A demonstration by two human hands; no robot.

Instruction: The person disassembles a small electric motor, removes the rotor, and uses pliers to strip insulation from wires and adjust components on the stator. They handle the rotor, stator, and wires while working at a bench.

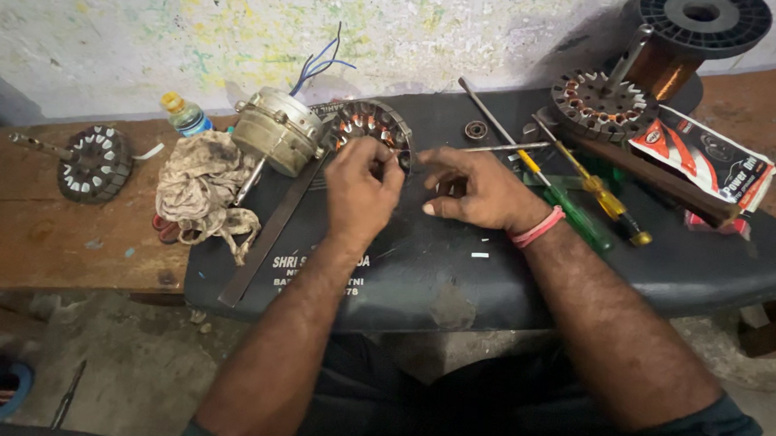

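Gripping the wound stator point(370, 126) at its lower rim with curled left hand point(359, 191); right hand point(476, 194), half-closed, fingertips touching the dark worktop point(456, 265) beside it. Stator at twelve o'clock of hands; screwdrivers point(581, 196) at three o'clock.

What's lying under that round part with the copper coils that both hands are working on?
The coil-wound stator rests on a dark curved panel laid across a wooden bench. The left hand and right hand cover its near edge, so what lies directly beneath there is hidden.
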